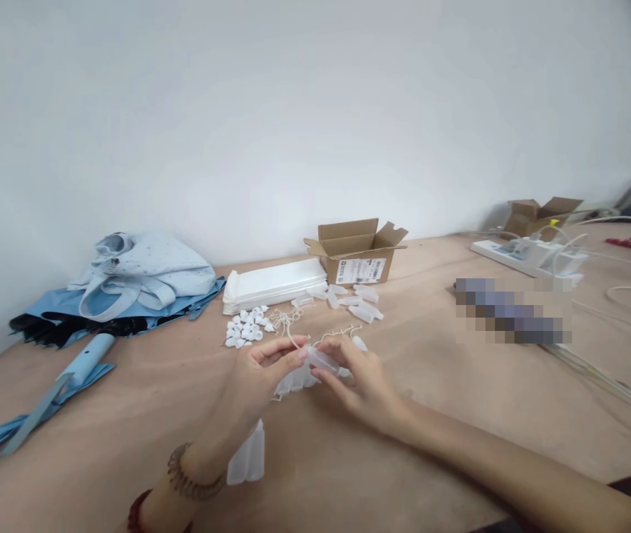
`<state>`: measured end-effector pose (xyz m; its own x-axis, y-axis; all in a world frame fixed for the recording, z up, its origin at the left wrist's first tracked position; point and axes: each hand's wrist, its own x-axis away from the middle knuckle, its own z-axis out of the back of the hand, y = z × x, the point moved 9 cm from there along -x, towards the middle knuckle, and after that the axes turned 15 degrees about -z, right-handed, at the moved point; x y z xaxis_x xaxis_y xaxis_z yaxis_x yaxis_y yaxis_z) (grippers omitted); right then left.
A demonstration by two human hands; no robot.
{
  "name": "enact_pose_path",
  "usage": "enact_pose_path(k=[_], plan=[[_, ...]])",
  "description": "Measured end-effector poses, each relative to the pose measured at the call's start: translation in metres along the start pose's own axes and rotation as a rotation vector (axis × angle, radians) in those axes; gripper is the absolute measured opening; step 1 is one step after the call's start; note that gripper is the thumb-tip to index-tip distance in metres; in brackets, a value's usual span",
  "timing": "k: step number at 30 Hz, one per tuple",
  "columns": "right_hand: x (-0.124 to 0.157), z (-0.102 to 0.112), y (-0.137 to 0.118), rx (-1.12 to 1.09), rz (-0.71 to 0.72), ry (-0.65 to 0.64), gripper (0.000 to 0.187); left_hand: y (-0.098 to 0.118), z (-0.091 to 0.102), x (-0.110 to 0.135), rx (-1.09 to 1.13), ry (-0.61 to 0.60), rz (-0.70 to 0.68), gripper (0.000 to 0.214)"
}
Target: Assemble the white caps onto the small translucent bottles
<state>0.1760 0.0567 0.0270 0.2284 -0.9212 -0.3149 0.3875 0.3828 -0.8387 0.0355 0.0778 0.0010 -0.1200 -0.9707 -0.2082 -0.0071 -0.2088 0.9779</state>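
Observation:
My left hand point(257, 377) and my right hand point(363, 377) meet over the table's middle. Together they pinch a small translucent plastic tube point(324, 360), with a thin beige string looping from it. Under the hands lies a row of similar clear tubes point(293, 383). Just beyond are a heap of small white caps point(246, 329), loose beige strings point(285, 320) and several more clear tubes point(357, 302). Another group of clear tubes point(249, 459) stands by my left wrist.
A stack of white bags point(274, 285) and an open cardboard box point(357, 255) sit at the back. A pale blue bag point(143, 274) and a blue umbrella point(43, 407) lie left. A power strip point(526, 255), cables point(615, 385) and a second box point(541, 215) are right.

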Motion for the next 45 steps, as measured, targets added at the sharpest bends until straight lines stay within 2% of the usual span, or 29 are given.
enact_pose_path(k=[8, 14, 21, 26, 36, 38, 40, 43, 45], plan=[[0.002, -0.003, 0.005, -0.108, -0.047, -0.024, 0.028, -0.002, -0.011, 0.000, 0.230, -0.033, 0.046, 0.027], [0.001, -0.007, 0.004, -0.122, -0.128, -0.092, 0.026, 0.001, -0.018, 0.000, 0.314, -0.054, 0.046, 0.026], [0.002, -0.013, 0.013, -0.301, -0.212, -0.153, 0.027, 0.002, -0.021, -0.001, 0.384, -0.070, 0.050, 0.046], [0.001, -0.016, 0.017, -0.455, -0.274, -0.173, 0.027, 0.002, -0.020, -0.002, 0.324, -0.134, 0.039, 0.053], [0.005, -0.032, 0.021, -0.724, -0.419, -0.305, 0.033, 0.008, -0.020, -0.001, 0.101, -0.230, 0.000, 0.048], [0.004, -0.033, 0.022, -0.742, -0.444, -0.305, 0.036, 0.012, -0.019, -0.002, 0.017, -0.246, -0.058, 0.047], [0.002, -0.031, 0.022, -0.755, -0.455, -0.292, 0.039, 0.023, -0.012, -0.005, -0.179, -0.214, -0.196, 0.044], [-0.001, -0.027, 0.024, -0.768, -0.481, -0.261, 0.042, 0.060, -0.004, 0.001, -0.612, -0.089, -0.580, 0.040], [-0.002, -0.025, 0.027, -0.766, -0.500, -0.235, 0.042, 0.077, -0.017, 0.014, -0.795, -0.131, -0.826, 0.040]])
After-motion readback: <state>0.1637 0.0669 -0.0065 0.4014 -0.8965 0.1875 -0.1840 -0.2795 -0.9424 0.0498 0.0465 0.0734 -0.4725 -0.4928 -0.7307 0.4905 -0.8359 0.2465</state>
